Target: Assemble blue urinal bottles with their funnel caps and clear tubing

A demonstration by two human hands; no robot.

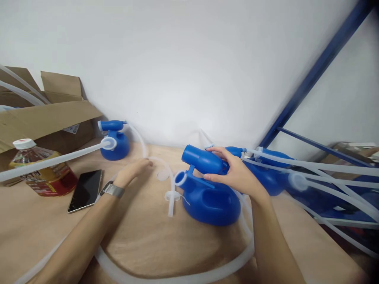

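My right hand is wrapped round the neck of a blue plastic bottle-shaped container that sits on the wooden table in the middle. My left hand, with a metal watch on the wrist, reaches forward over the table with its fingers stretched toward a white translucent hose and a small clear cap. The hose's end piece lies just left of the container's open spout. The hose loops round near the front of the table.
A second blue container with a hose stands at the back left. A smartphone and a drink bottle lie left, by a cardboard box. More blue containers with hoses are piled right, below a blue shelf frame.
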